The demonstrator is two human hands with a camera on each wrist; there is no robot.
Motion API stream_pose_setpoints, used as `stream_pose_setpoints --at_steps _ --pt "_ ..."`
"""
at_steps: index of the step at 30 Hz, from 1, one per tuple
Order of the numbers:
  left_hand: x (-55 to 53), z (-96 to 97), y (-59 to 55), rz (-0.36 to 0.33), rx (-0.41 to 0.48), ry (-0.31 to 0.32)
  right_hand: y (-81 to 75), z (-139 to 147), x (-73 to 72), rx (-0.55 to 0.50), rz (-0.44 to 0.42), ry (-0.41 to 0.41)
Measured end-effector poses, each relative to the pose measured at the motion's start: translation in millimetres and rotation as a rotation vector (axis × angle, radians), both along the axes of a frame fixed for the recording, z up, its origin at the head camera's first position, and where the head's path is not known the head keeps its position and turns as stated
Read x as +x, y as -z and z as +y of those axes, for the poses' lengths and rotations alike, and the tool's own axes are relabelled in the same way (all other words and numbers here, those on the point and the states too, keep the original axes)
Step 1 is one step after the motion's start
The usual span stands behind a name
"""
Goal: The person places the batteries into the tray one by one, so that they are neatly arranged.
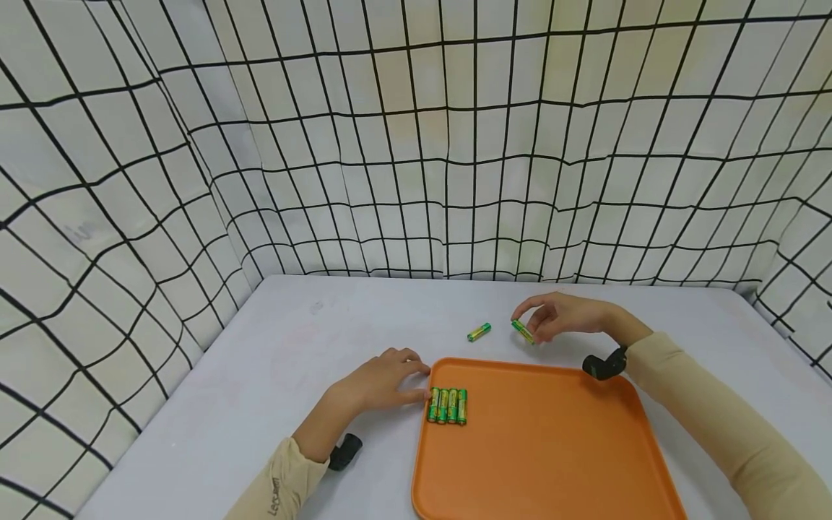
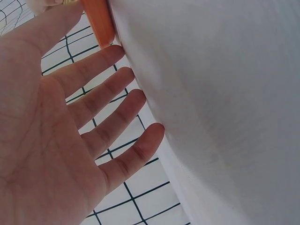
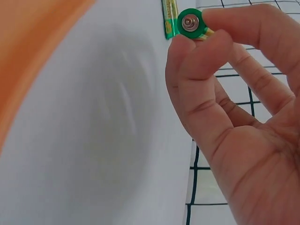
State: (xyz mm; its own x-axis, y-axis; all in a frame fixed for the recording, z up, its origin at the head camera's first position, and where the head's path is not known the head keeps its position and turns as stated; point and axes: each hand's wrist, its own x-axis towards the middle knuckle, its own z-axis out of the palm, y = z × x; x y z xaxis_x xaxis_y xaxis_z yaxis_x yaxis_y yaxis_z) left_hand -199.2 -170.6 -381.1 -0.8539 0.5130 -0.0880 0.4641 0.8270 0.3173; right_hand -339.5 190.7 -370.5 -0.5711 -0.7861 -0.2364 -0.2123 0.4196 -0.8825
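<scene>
My right hand (image 1: 570, 315) pinches a green and yellow battery (image 1: 522, 331) between thumb and fingers, beyond the tray's far edge. In the right wrist view the held battery (image 3: 191, 22) shows one round metal end. Another battery (image 1: 479, 332) lies on the table just left of it. At the tray's far left corner my left hand (image 1: 377, 381) rests with fingers extended, the thumb tip at the rim by several batteries (image 1: 448, 406) lined up side by side. The left wrist view shows its open palm (image 2: 47, 136) and the tray's orange edge (image 2: 99, 23).
The orange tray (image 1: 546, 448) lies on a white-covered table (image 1: 260, 354) and runs out of view at the bottom. Black netting (image 1: 448, 159) over white sheeting rises behind the table and along both sides. A dark camera (image 1: 604, 365) is strapped to the right wrist.
</scene>
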Motion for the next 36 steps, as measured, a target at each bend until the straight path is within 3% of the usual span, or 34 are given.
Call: stream_pose_setpoints --at_steps 18,36 --pt "-2.1 0.8 -0.4 0.006 -0.011 0.006 -5.2 -16.1 17.6 -0.068 -0.032 -0.182" --pt "-0.9 -0.5 2.5 0.006 0.011 0.008 -1.4 -32.8 47.6 -0.066 -0.062 -0.247"
